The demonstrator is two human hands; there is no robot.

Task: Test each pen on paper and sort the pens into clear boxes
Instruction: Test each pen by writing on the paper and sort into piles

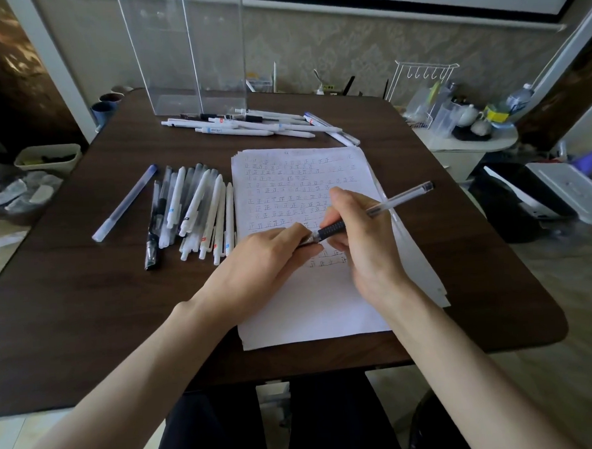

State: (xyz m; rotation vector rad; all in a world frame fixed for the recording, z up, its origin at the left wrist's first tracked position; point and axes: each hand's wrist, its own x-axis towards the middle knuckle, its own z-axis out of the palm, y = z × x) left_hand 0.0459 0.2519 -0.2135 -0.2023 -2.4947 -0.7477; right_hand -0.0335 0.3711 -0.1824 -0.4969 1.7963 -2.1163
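Both hands over paper stack (313,312) on dark table (87,321). Right hand (360,241) grips clear pen (386,206); left hand (265,253) pinches its tip end. Pen groups left and behind; clear boxes (182,51) at rear.

Dark table (87,321): pens (198,212), paper (309,313), clear boxes (182,51)

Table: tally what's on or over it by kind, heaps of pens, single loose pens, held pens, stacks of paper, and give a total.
Heaps of pens: 2
Single loose pen: 1
Held pen: 1
Stack of paper: 1
Total: 5
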